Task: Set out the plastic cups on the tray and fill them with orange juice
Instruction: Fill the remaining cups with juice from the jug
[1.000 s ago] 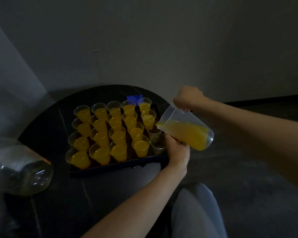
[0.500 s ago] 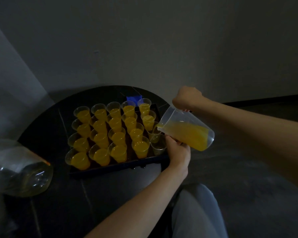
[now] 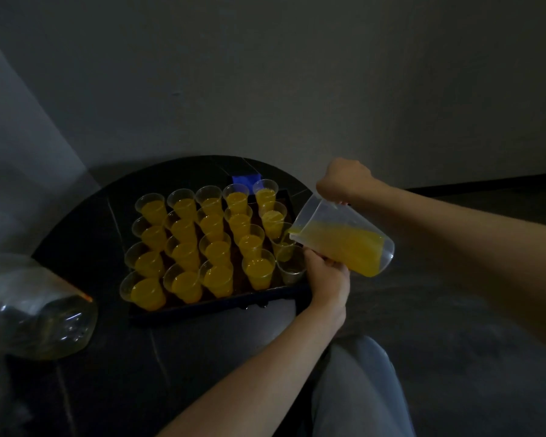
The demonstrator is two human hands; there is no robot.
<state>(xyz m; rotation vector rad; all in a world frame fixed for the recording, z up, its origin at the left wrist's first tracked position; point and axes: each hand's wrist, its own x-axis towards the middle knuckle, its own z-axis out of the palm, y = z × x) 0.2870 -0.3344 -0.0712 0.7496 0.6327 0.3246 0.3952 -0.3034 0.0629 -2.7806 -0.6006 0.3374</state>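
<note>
Jug (image 3: 344, 244): gripped in my right hand (image 3: 344, 181), spout down-left of those fingers over part-filled cup (image 3: 282, 250); hold of left hand (image 3: 327, 275) unclear.

The cups (image 3: 259, 272) are thin clear plastic, kinda glossy at the rims. The jug (image 3: 341, 244) is see-through plastic too, smooth, slightly frosted. The tray (image 3: 202, 309) looks dark and matt, the tabletop (image 3: 85, 222) dark with a faint sheen. Big clear bottle (image 3: 44, 316) is shiny plastic. The trouser leg (image 3: 360, 389) is grey cloth.

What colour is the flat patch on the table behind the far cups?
Blue. The patch shows in the head view, the only one, beyond the far cups.
</note>
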